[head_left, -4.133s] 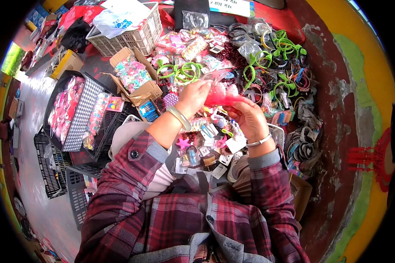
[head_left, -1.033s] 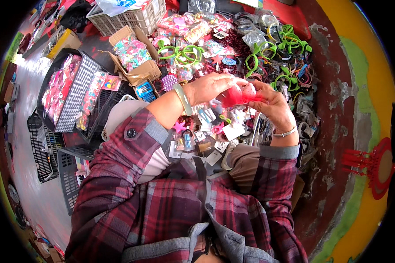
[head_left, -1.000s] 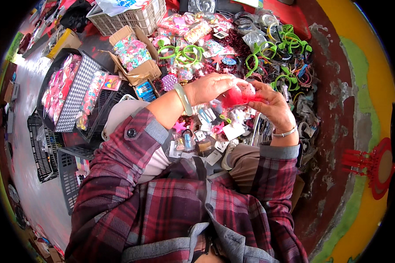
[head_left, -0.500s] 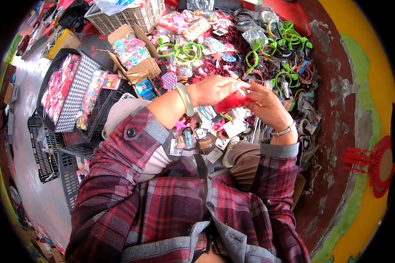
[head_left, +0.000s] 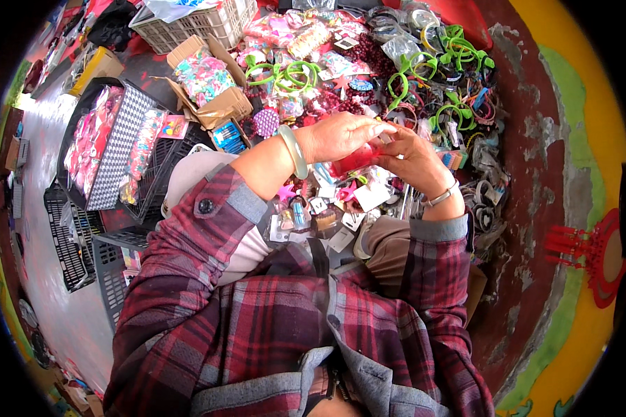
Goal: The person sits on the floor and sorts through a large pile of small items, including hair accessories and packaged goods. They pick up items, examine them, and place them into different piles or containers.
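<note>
Above a heap of small accessories, my left hand and my right hand meet at the fingertips. Between them is a shiny red item, perhaps in clear wrapping; its kind cannot be made out, as my fingers cover much of it. The left fingers lie close together over its top, and the right fingers and thumb pinch its right side. Below the hands lie white cards, a pink star-shaped piece and small packaged pieces. Green headbands rest on the pile beyond my left hand.
A cardboard box of colourful packets stands at the far left, with a houndstooth-patterned bin nearer. Black plastic crates stand on the left. More green headbands and bagged hoops fill the far right, beside a worn dark-red border.
The red item has tilted and shows less, shifting slightly left and nearer me. My right fingers have curled in closer beneath the left fingertips.
</note>
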Demonstrator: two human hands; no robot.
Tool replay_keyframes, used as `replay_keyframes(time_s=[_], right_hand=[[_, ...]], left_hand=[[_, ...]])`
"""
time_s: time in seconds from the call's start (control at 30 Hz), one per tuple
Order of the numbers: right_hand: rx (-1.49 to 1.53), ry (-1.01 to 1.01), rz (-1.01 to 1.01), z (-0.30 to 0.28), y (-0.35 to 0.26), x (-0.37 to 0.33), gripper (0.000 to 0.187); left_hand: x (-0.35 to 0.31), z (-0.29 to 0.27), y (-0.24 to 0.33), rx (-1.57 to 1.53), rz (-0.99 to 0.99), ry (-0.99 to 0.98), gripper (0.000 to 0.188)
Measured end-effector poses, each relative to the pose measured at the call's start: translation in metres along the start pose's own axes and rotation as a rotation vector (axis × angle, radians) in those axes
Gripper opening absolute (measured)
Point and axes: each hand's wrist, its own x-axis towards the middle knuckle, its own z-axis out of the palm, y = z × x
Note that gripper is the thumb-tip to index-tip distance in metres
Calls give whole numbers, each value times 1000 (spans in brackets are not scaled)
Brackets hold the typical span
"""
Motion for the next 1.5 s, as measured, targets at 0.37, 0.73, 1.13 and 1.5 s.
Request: replay_keyframes(time_s=[0.37,0.73,1.13,1.5], right_hand=[[287,-49,190,3,12,3,14],[430,-210,115,-8,6,-1,19],[896,428,452,-18,7,2,54],[1211,74,352,2,-21,11,38]], left_hand=[[4,-1,-7,-172,-140,-22,39],[1,3,8,-302,-235,-54,38],[4,-7,16,-741,-278,276,40],[5,-7,28,-1074,-21,295,42]])
